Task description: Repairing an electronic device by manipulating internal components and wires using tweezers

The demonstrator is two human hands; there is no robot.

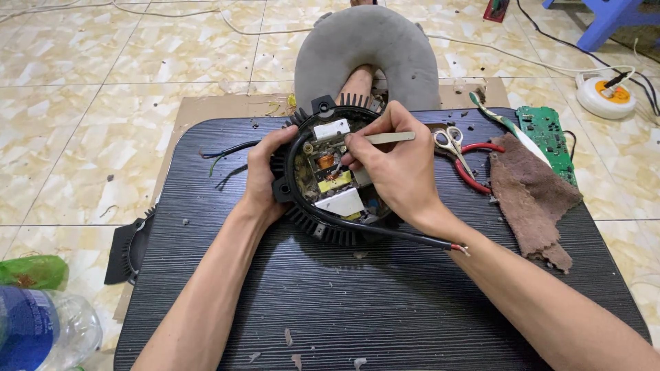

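A round black finned housing [323,230] lies on a dark ribbed board [385,302], its open top showing a circuit with white blocks, a yellow part and a copper coil [326,162]. My left hand [265,172] grips the housing's left rim. My right hand [395,165] rests over its right side, holding thin metal tweezers [388,137] whose tip points down into the circuit. A black cable [405,237] with red and white bared ends runs out of the housing to the right.
Scissors [450,143] and red-handled pliers [474,172] lie right of the housing, beside a brown rag [533,199] and a green circuit board [550,137]. A grey neck pillow [368,48] sits behind. A black finned cover [127,251] and a plastic bottle [41,330] lie at left.
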